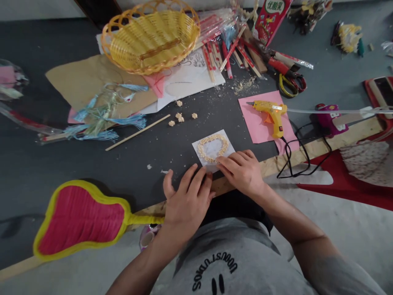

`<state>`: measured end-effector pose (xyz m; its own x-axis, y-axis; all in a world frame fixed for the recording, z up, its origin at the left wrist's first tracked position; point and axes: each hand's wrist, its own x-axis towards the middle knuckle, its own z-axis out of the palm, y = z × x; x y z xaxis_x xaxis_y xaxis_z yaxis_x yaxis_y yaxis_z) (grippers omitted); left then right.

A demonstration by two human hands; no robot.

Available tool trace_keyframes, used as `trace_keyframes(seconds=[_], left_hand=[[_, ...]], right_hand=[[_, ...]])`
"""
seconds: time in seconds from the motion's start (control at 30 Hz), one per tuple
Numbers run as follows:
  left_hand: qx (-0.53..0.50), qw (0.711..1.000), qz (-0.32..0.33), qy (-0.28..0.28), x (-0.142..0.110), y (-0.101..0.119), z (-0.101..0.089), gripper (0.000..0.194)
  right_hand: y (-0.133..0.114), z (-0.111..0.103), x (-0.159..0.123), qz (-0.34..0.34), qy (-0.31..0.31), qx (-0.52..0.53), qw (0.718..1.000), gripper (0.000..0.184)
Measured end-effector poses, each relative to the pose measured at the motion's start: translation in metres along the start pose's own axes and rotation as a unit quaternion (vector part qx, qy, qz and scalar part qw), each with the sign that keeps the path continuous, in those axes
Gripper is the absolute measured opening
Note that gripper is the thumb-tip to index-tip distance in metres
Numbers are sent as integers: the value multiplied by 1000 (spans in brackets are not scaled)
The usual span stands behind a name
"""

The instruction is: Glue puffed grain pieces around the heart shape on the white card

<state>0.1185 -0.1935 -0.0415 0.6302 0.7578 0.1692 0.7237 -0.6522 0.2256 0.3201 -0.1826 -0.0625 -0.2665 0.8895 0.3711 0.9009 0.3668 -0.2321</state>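
A small white card lies near the table's front edge. A ring of small cream beads sits on it. My right hand rests on the card's near right corner, fingers together and pointing left, their tips at the ring's lower edge. My left hand lies flat on the dark table just left of the card, fingers spread, with fingertips touching the card's near edge. Neither hand grips anything that I can see.
A yellow glue gun lies on pink paper to the right, its black cord looping off the edge. Loose cream beads, a wooden stick, blue tassels, a yellow basket, scissors and a red-and-yellow fan surround the card.
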Motion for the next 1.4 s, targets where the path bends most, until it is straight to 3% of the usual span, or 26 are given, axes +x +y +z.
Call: trace_keyframes(seconds=[0.3,0.67,0.87,1.27,1.4], left_hand=[[6,998,54,-15,8,-10,-1,23],[0,999,50,-18,5,-10,1,26],[-3,999,34,-25,4,-11,0,26],[-13,999,28,39,19,-15,-3,12],[-8,998,28,53,24,-20,-4,16]], right_hand=[[5,-2,-1,-52,-7,12,999,18],[9,-2,4,-86,-4,28,996,21],[12,-5,-1,-64,-6,68,996,18],[18,-9,-18,-33,-22,85,996,19],[19,-9,-17,-44,-19,87,995,19]])
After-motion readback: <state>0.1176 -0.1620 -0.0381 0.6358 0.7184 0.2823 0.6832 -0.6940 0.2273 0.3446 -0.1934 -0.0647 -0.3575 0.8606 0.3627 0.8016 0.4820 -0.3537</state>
